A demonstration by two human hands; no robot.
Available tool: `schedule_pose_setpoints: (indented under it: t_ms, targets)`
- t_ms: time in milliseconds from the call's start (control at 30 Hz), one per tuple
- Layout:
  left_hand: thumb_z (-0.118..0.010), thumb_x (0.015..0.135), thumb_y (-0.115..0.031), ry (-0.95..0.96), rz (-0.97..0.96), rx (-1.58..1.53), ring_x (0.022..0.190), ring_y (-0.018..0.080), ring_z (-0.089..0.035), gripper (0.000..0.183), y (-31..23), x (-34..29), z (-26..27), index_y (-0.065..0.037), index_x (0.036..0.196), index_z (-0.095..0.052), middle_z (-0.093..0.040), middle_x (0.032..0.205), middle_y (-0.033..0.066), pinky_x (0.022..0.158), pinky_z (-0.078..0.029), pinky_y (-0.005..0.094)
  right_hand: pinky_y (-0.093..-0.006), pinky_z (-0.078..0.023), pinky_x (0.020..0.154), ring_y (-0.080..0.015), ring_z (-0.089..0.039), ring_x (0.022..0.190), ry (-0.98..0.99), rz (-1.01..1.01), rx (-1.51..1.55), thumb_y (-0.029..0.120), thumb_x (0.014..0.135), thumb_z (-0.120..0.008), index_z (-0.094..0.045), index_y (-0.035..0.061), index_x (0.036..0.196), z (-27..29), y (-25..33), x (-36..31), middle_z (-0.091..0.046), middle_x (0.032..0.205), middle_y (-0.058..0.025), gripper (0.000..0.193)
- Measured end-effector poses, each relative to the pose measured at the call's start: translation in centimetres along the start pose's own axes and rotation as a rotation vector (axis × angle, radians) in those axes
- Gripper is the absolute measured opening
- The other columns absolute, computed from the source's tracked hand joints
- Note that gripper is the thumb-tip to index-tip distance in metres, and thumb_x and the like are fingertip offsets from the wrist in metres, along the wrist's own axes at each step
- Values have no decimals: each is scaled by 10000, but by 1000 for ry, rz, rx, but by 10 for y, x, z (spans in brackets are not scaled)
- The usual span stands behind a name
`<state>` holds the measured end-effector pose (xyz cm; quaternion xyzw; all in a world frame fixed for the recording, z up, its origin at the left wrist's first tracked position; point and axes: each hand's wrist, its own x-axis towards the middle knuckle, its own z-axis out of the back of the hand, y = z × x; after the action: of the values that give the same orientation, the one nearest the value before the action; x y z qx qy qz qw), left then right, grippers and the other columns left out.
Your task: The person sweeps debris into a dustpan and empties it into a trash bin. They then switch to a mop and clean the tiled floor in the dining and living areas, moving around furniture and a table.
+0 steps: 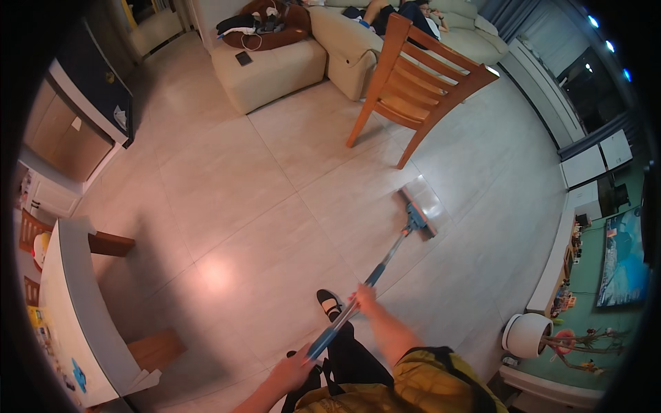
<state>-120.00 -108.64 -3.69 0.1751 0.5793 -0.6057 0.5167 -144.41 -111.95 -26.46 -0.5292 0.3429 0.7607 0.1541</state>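
A mop [390, 256] with a silver and blue-grey pole slants from my body out to the right across the tiled floor. Low on the pole, at its near end, my left hand [295, 369] is closed around the blue grip. Farther up, my right hand [364, 298] wraps the shaft just below a blue joint. The flat mop head [417, 215], blue with a reddish edge, rests on the floor in front of a wooden chair. My shoe [329, 303] shows beside the pole, near my right hand.
A slatted wooden chair [416, 82] stands ahead, with a beige sofa [275, 69] behind it, where a person [420, 14] lies. To the left is a white-topped table [69, 289] with wooden legs. A white plant pot [527, 336] and a lit television [623, 258] are at right.
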Motion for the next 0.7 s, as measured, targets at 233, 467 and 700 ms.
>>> schedule_pose_setpoints:
  t_ms: [233, 467, 700]
  targets:
    - [-475, 759, -207, -238, -1, -136, 505, 186, -476, 403, 117, -173, 6, -96, 1142, -417, -493, 571, 86, 483, -388, 286, -293, -364, 302, -195, -513, 418, 208, -124, -10, 125, 718, -491, -399, 17, 690, -60, -155, -118, -479, 531, -95, 144]
    - [-491, 731, -203, -134, 223, -436, 415, 57, -364, 424, 114, -189, 26, -84, 1133, -434, -402, 497, -33, 378, -291, 208, -387, -487, 493, -253, -552, 538, 471, -323, 120, 103, 755, -472, -382, -3, 712, -60, -148, -144, -483, 610, -120, 145]
    - [-511, 744, -223, -8, 62, -394, 579, 127, -490, 361, -20, 3, 60, -127, 1088, -453, -525, 713, 84, 582, -415, 274, -308, -434, 423, -195, -505, 514, 285, 21, 145, 317, 771, -477, -454, 62, 714, -12, 32, -10, -487, 595, -77, 262]
